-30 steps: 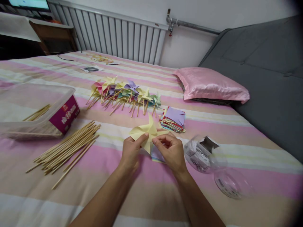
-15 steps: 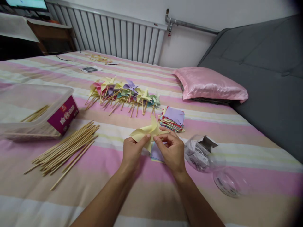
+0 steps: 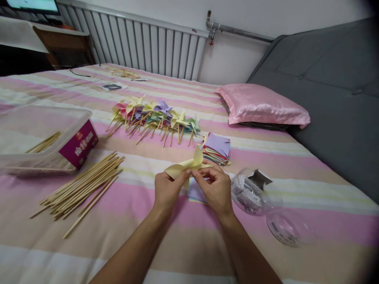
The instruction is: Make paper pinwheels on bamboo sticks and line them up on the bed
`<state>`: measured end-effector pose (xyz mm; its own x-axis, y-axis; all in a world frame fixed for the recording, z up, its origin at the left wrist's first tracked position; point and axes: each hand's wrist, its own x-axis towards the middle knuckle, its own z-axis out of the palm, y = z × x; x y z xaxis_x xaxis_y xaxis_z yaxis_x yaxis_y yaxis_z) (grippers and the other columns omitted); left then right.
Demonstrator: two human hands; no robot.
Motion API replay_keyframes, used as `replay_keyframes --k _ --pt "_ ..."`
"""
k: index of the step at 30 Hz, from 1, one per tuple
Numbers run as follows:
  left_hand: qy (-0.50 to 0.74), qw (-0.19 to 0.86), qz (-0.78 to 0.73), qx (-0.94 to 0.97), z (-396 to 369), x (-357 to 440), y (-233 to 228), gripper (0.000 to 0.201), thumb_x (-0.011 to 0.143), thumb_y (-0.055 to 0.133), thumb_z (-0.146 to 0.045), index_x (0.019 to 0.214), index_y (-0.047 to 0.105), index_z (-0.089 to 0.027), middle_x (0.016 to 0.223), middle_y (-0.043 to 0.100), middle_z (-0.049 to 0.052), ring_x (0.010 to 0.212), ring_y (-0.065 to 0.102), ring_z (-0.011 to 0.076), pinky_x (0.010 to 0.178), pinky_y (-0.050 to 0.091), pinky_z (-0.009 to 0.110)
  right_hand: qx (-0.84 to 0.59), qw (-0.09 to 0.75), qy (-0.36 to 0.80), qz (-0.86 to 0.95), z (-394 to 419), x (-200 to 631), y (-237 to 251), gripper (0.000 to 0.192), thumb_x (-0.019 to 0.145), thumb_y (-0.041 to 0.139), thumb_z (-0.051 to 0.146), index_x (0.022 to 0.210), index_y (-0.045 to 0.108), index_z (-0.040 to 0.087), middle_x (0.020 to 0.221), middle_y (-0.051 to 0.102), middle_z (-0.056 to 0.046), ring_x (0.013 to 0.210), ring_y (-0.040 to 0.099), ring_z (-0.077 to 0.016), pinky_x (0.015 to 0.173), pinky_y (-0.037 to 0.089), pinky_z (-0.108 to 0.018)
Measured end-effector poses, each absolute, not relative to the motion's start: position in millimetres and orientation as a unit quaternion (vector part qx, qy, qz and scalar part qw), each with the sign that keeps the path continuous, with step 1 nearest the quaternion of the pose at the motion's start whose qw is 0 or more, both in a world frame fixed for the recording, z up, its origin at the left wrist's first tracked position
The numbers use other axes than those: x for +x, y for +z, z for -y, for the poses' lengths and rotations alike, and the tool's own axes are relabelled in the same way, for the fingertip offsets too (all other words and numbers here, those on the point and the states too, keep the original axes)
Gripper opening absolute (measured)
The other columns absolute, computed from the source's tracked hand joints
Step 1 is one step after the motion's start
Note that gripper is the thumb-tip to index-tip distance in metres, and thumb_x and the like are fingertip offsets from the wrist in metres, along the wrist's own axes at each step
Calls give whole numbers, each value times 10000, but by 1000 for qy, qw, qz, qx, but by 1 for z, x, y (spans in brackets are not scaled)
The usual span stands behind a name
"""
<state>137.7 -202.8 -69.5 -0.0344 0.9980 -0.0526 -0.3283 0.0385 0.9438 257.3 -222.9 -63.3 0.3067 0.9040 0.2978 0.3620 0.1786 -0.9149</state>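
A pale yellow paper pinwheel is pinched between my two hands above the bed. My left hand grips its near left side, thumb on top. With its thumb and fingers bent together, my right hand holds the right side. My thumb tips nearly meet at the middle, and whatever is under them is hidden. Beneath the hands lies a small stack of coloured paper, partly covered. A taller stack of cut paper squares, purple on top, sits just beyond my right hand.
Finished pinwheels on sticks lie in a row farther back. Wooden sticks are piled at left beside a clear plastic box. At right are a clear container with small parts and a clear lid. A pink pillow lies behind.
The yellow pinwheel has tilted between my hands, its upper blade swinging slightly right and its lower blade showing less. Both hands stay almost in place.
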Motion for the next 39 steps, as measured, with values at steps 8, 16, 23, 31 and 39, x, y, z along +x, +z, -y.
replay_keyframes --k 8,16,23,31,39 --pt "578 657 -410 257 204 141 -61 228 588 768 -237 761 693 -108 680 683 42 569 590 127 586 448 241 -551 597 300 500 226 250 -61 359 671 717 360 925 523 195 1225 548 -118 663 621 -124 498 455 -225" --pt "574 682 -385 239 206 143 -62 226 600 763 -221 781 690 -109 725 701 51 623 617 137 624 464 246 -502 614 460 399 224 242 -66 440 665 718 352 1024 542 170 914 671 -70 765 629 -166 680 497 -278" --pt "564 694 -376 245 213 151 -64 233 597 772 -234 784 699 -114 748 703 54 644 615 133 631 460 239 -506 632 501 306 222 240 -66 275 620 730 341 778 655 128 755 687 -66 652 609 -167 593 481 -274" --pt "514 717 -344 322 214 146 -60 137 683 716 -246 753 693 -130 660 652 23 602 570 126 595 439 232 -494 614 544 287 219 257 -63 214 601 713 283 753 654 145 679 672 -29 563 567 -148 528 432 -259" --pt "406 735 -369 399 205 127 -53 211 694 687 -334 697 699 -124 628 659 53 586 579 151 576 412 235 -463 487 656 343 220 285 -60 126 600 662 202 714 638 155 602 629 5 524 532 -132 520 403 -248"
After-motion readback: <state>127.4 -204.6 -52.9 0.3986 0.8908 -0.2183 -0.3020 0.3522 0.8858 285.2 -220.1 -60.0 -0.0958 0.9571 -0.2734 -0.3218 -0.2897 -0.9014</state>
